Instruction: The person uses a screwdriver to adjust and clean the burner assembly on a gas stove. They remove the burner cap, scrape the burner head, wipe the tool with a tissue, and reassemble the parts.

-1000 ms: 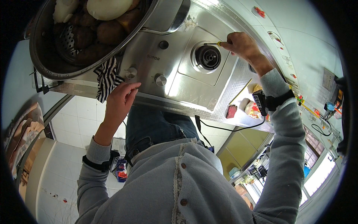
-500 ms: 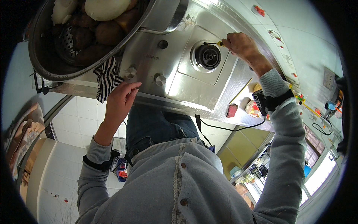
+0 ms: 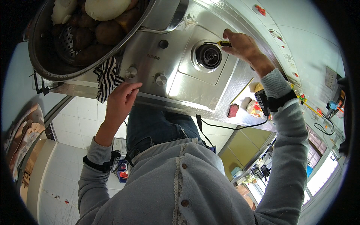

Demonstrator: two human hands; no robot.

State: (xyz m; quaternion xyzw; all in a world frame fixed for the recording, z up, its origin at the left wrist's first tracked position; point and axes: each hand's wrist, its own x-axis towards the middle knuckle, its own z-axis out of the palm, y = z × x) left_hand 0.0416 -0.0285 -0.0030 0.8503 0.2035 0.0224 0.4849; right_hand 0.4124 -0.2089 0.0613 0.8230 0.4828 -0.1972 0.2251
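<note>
My right hand [image 3: 243, 47] is over the far side of the burner, its fingers around the handle end of a small screwdriver with a yellow and black handle [image 3: 224, 44]. The index finger is lifted off the handle. The screwdriver's thin shaft lies across the far rim of the round black burner [image 3: 209, 56], set in a steel gas stove [image 3: 176, 67]. At the stove's front edge my left hand [image 3: 122, 98] rests with fingers stretched out and nothing in it, beside a black-and-white striped cloth [image 3: 108, 80]. Two control knobs [image 3: 161, 79] are close by.
A large steel pot [image 3: 47, 71] with potato-like roots and a perforated insert stands on the left. To the right of the stove, a dark red sponge-like block [image 3: 233, 111] and a thin yellow stick [image 3: 242, 91] lie on the counter. A black cable [image 3: 240, 130] hangs in front.
The fingers of my right hand have loosened and the index finger has risen, showing more of the screwdriver's handle. My left hand has stayed put.
</note>
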